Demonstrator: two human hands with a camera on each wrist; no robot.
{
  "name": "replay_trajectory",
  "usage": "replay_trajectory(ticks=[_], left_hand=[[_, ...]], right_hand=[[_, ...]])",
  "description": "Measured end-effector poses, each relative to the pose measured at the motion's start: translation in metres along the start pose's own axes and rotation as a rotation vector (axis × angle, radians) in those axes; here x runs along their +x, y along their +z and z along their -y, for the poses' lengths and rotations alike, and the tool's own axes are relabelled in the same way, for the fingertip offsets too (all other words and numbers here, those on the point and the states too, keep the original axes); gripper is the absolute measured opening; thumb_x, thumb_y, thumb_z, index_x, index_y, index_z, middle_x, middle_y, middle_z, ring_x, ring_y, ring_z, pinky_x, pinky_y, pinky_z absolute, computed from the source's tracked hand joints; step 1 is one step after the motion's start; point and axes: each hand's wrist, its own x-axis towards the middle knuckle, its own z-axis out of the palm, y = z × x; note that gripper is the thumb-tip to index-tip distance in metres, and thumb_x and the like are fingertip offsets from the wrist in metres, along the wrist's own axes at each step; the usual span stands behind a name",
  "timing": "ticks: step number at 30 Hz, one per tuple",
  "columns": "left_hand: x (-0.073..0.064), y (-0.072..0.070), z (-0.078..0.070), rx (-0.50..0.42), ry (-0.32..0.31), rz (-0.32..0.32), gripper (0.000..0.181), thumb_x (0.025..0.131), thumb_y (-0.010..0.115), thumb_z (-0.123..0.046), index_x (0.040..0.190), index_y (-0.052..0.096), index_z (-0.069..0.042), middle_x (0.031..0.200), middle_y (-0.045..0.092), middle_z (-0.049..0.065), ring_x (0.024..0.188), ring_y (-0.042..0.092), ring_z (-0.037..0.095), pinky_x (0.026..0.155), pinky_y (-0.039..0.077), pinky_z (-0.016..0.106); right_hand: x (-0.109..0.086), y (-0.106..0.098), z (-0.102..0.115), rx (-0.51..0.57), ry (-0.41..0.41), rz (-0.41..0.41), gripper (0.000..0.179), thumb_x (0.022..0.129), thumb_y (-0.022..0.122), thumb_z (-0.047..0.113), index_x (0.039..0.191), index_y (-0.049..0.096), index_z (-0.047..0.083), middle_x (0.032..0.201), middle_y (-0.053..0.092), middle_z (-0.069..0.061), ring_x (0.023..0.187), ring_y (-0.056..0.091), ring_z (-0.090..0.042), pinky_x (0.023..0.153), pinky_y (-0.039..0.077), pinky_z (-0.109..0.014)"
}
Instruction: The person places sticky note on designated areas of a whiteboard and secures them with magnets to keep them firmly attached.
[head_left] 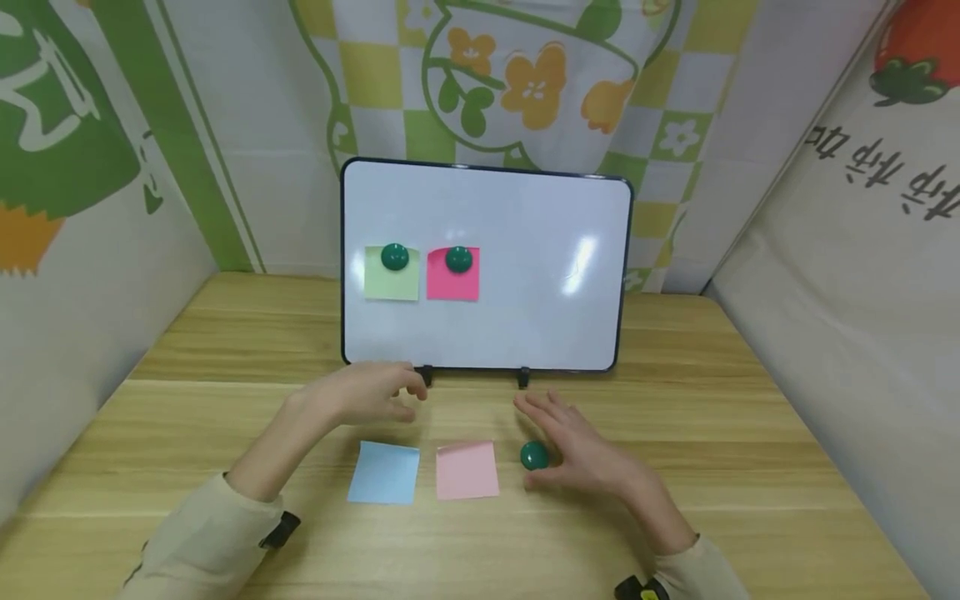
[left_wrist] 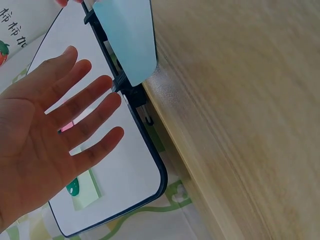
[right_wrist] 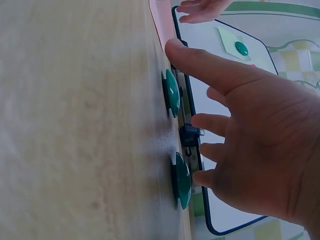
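My right hand (head_left: 581,450) hovers low over the table, fingers spread around a green round magnet (head_left: 534,455) that lies between thumb and fingers. A second green magnet (right_wrist: 183,180) shows on the table in the right wrist view; from the head the hand hides it. My left hand (head_left: 367,393) holds nothing, its fingers loosely bent above the table behind a blue sticky note (head_left: 384,473). Right of that note lies a pale pink sticky note (head_left: 467,471). The whiteboard (head_left: 525,325) bears a light green note (head_left: 392,285) and a hot pink note (head_left: 453,286), each under a green magnet.
Black feet (head_left: 523,377) hold the whiteboard upright toward the back of the wooden table (head_left: 480,550). Printed fabric (head_left: 375,75) hangs behind it, and pale cloth walls (head_left: 847,333) flank both sides.
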Motion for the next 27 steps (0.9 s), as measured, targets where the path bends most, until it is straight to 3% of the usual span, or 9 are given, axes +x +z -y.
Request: replay_trajectory(ticks=[8,11,15,19,27], left_hand=[[-0.0013,0.0018,-0.0003,-0.062,-0.074,0.090,0.027,0.090,0.067,-0.018,0.117,0.067,-0.017,0.122,0.065,0.003,0.111,0.061,0.024,0.093,0.052,0.047],[-0.0016,0.0022,-0.0011,-0.063,-0.112,0.131,0.029,0.087,0.066,-0.017,0.117,0.067,-0.018,0.116,0.064,0.004,0.105,0.060,0.021,0.089,0.053,0.046],[-0.0031,0.0029,-0.0017,-0.078,-0.157,0.186,0.031,0.085,0.074,-0.017,0.115,0.067,-0.017,0.104,0.063,0.002,0.093,0.058,0.017,0.083,0.052,0.040],[-0.0050,0.0037,-0.0014,-0.090,-0.164,0.215,0.034,0.082,0.080,-0.014,0.113,0.067,-0.014,0.099,0.062,0.002,0.088,0.057,0.016,0.079,0.051,0.036],[-0.0064,0.0046,-0.0007,-0.080,-0.150,0.209,0.024,0.078,0.078,-0.006,0.099,0.068,-0.014,0.095,0.064,0.000,0.086,0.057,0.015,0.076,0.050,0.033]], right_hand=[[-0.0004,0.0000,0.0000,-0.018,0.006,0.035,0.079,0.087,0.076,0.033,0.153,0.038,0.013,0.163,0.025,-0.016,0.152,0.004,-0.045,0.119,0.009,-0.066],[-0.0014,-0.0004,0.0003,-0.020,0.017,0.039,0.077,0.087,0.075,0.034,0.152,0.040,0.013,0.162,0.027,-0.016,0.152,0.005,-0.044,0.120,0.008,-0.064],[-0.0023,-0.0001,0.0007,-0.010,0.022,0.039,0.073,0.088,0.075,0.033,0.150,0.043,0.012,0.161,0.030,-0.017,0.152,0.008,-0.045,0.119,0.011,-0.066],[-0.0025,0.0009,-0.0003,-0.010,0.035,0.042,0.068,0.088,0.075,0.034,0.147,0.048,0.013,0.161,0.030,-0.016,0.152,0.009,-0.045,0.118,0.014,-0.067],[-0.0025,0.0020,-0.0032,-0.019,0.028,0.035,0.058,0.089,0.073,0.034,0.140,0.055,0.012,0.160,0.032,-0.017,0.151,0.012,-0.047,0.117,0.015,-0.068]])
